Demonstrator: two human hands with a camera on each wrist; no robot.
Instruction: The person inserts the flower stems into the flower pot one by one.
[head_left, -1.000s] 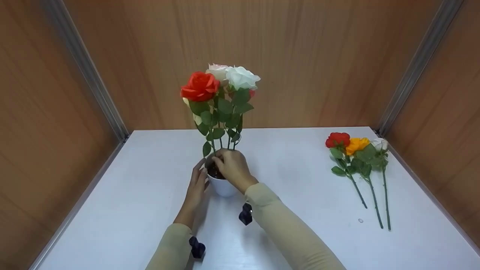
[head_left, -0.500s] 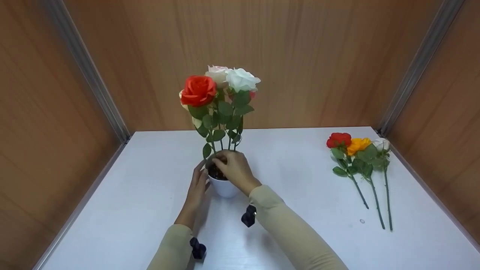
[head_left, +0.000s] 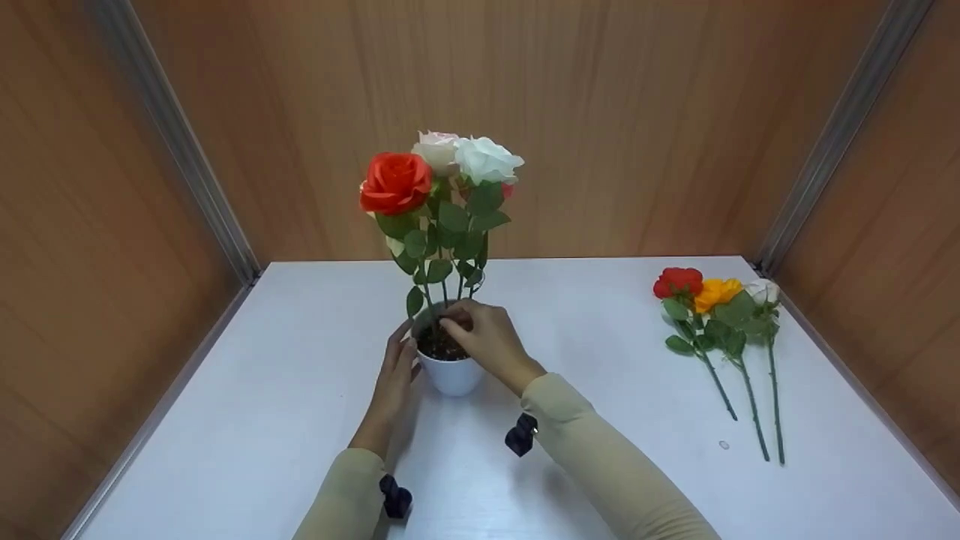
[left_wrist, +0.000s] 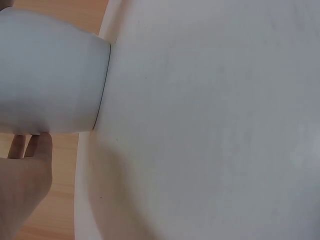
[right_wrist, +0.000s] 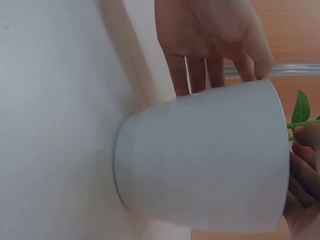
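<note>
A white flowerpot (head_left: 451, 377) with dark soil stands upright on the table, holding several roses. A red rose (head_left: 396, 183), a white rose (head_left: 487, 160) and a pale pink rose (head_left: 436, 151) show clearly at the top. My left hand (head_left: 391, 379) touches the pot's left side; in the right wrist view its fairly straight fingers (right_wrist: 197, 75) rest against the wall. Over the pot's mouth, my right hand (head_left: 491, 341) has bent fingers low by the stems, just right of the red rose's stem. Whether they pinch a stem is unclear.
At the right lie three more cut roses, a red one (head_left: 678, 283), an orange one (head_left: 718, 294) and a white one (head_left: 762, 290), stems toward me. A small clear disc (head_left: 724, 445) lies near them. Wooden panels (head_left: 600, 135) enclose the white table.
My right hand has shifted right, away from the red rose's stem, showing more soil. The red rose's head tilted lower toward me, then stayed put. The left hand has hardly moved.
</note>
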